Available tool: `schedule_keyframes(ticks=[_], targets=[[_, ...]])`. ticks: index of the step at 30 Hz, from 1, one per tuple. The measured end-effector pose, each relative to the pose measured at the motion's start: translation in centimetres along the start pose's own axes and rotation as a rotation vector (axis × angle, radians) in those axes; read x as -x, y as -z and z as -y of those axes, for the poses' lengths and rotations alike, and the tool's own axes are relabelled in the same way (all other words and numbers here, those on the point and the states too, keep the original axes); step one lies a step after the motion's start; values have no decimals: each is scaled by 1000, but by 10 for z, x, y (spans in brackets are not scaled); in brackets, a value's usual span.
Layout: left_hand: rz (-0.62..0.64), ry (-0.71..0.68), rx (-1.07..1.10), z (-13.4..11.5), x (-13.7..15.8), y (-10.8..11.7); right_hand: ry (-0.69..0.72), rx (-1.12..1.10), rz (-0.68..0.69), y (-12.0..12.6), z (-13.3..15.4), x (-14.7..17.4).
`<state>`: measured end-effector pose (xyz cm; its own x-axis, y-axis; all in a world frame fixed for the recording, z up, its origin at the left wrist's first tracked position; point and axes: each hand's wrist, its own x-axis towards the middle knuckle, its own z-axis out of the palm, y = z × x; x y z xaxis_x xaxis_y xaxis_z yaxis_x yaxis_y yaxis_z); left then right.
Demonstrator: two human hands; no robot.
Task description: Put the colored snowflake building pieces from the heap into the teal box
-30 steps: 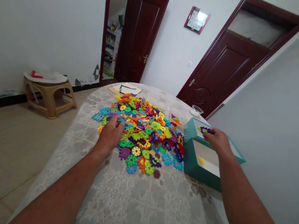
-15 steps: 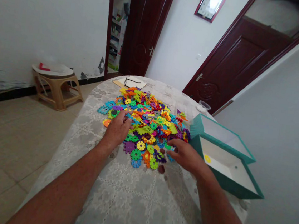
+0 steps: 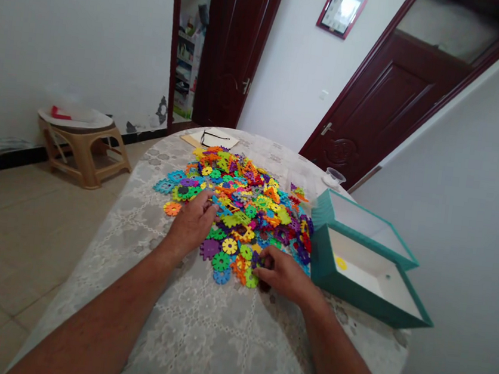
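A heap of colourful plastic snowflake-like interlocking pieces (image 3: 248, 196) covers the middle of the table. My left hand (image 3: 192, 219) is at the heap's left side, its fingers closed by a blue interlocking piece (image 3: 224, 206) that shows at the fingertips. At the near right edge of the heap, my right hand (image 3: 284, 273) has its thumb and index finger curved but apart. A yellow-green disc (image 3: 251, 278) lies by that thumb, and dark purple pieces show between the fingers. The palm side of both hands is hidden.
A teal box (image 3: 368, 284) with a yellow disc (image 3: 340, 263) inside stands on the right, beside another teal box part (image 3: 369, 224). Glasses (image 3: 214, 137) lie on paper at the far edge, and a clear plastic cup (image 3: 335, 176) stands behind the boxes. A stool (image 3: 86, 150) is at left.
My right hand has moved left and nearer, to the front pieces of the heap. My left hand stays by the blue piece. The whole view has shifted slightly.
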<state>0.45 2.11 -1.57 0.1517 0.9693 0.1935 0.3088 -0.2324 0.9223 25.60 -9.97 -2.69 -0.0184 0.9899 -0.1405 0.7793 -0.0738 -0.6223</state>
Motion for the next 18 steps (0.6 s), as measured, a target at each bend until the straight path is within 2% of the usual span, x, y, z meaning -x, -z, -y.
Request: schedule_keyframes(ticks=[4, 12, 18], targets=[[16, -17, -28, 0, 1, -1, -33, -71, 20, -3, -2, 1], [30, -22, -59, 0, 0, -3, 50, -22, -35, 4, 15, 11], [44, -4, -80, -2, 0, -3, 141, -60, -76, 35, 26, 23]])
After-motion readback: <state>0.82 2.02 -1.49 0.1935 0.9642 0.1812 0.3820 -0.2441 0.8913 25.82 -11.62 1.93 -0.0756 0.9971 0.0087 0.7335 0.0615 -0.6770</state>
